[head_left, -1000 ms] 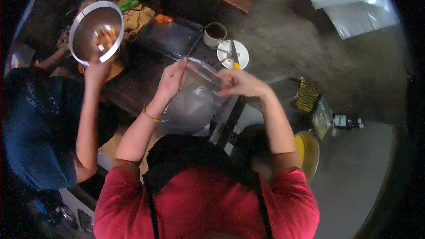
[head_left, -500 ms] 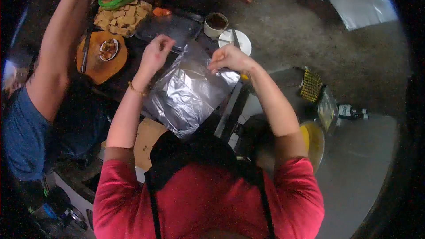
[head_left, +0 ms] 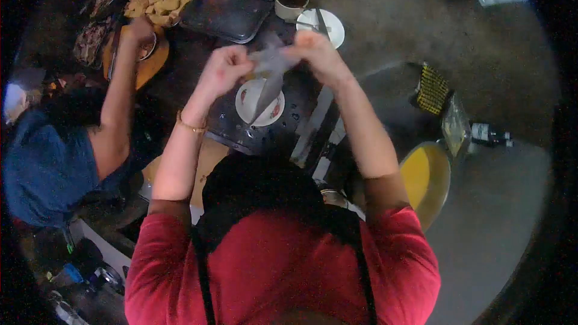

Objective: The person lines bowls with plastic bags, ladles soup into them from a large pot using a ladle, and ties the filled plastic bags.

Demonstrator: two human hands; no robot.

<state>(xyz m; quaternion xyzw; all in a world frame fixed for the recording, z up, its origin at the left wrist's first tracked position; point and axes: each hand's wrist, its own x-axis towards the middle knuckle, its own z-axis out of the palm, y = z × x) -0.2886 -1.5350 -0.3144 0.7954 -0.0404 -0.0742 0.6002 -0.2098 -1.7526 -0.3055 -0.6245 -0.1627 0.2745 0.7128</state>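
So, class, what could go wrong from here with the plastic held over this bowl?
The thin plastic hanging over the flowered bowl might catch its rim and tip it. The right hand, close to the white plate, could knock it with an outward swing. Drops beside the bowl might let it slide.

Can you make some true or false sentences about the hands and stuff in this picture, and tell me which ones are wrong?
1. The left hand and right hand both hold the thin plastic. True.
2. The bracelet is on the right arm. False: it is on the left one.
3. The white dish, partly hidden by the plastic, has red patterns. True.
4. The other person's sleeve is red. False: it is blue.
5. The pan has something yellow in it. True.
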